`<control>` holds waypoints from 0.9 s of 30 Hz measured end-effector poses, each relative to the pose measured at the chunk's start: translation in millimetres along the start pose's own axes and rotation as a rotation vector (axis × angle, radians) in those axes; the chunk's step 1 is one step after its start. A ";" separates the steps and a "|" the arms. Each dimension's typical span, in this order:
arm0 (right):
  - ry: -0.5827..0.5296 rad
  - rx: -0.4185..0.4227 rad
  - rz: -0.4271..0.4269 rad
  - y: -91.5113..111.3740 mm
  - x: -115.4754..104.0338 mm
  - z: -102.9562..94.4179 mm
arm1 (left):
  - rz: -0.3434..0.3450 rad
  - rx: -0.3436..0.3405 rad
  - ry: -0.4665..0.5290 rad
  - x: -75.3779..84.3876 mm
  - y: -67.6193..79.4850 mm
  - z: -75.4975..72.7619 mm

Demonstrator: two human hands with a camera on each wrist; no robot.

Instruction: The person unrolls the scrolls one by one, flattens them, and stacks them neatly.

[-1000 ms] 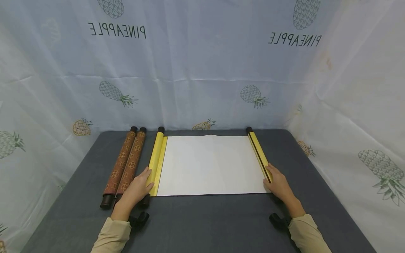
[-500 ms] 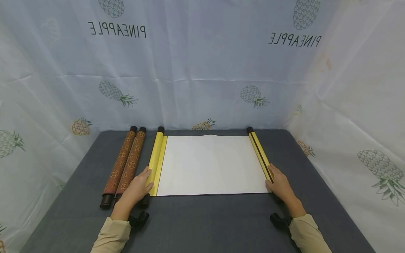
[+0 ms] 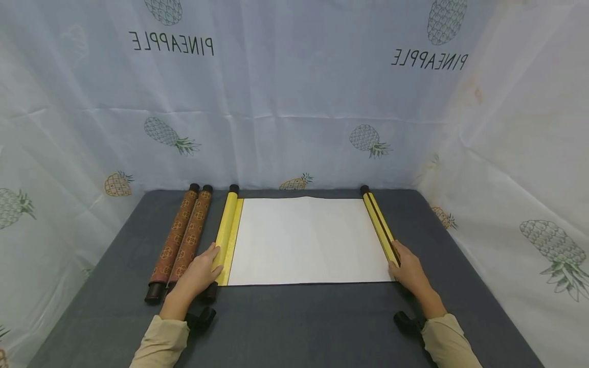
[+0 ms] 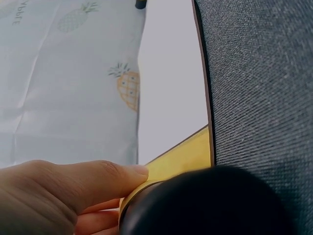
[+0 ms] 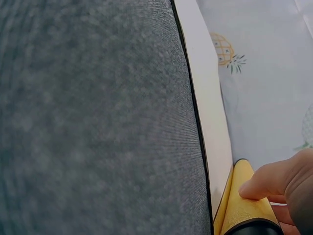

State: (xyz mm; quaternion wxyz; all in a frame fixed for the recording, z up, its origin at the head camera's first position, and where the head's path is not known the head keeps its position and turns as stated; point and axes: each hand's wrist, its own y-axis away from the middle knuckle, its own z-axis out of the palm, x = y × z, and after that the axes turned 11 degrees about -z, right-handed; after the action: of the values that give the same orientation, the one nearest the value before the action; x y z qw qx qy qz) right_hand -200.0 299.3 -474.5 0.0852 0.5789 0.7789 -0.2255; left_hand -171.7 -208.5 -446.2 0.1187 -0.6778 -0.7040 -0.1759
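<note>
A scroll lies partly unrolled on the dark table, its white paper (image 3: 306, 240) flat between two yellow rolls with black end knobs. My left hand (image 3: 198, 271) holds the near part of the left yellow roll (image 3: 227, 217). In the left wrist view the thumb (image 4: 112, 177) presses on the yellow border beside a big black knob (image 4: 210, 205). At the other end, my right hand (image 3: 409, 268) grips the right yellow roll (image 3: 376, 217), which carries a dark stripe. The right wrist view shows the right thumb (image 5: 264, 181) on top of that roll, other fingers behind it.
Two brown patterned scrolls (image 3: 172, 240) (image 3: 193, 232), rolled up, lie side by side just left of my left hand. A pineapple-print curtain (image 3: 294, 92) hangs behind and around the grey tabletop (image 3: 299, 327).
My right hand has shifted slightly right with the right roll, which has turned so its dark stripe sits differently. A little more white paper shows. My left hand stays put.
</note>
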 end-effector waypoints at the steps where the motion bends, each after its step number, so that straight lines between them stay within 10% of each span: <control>1: -0.002 -0.001 0.001 0.1 0.4 0.0 | 0.001 -0.001 -0.001 -0.4 -0.1 0.0; 27: 0.014 0.004 0.014 1.0 3.6 -7.6 | -0.006 -0.008 -0.020 -0.4 -1.1 -2.4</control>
State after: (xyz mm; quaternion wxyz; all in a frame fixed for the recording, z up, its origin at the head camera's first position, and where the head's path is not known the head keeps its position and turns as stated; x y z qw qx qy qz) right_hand -199.2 306.1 -469.5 0.0803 0.5862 0.7748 -0.2225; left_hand -172.9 -209.9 -444.3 0.1086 -0.6778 -0.7065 -0.1724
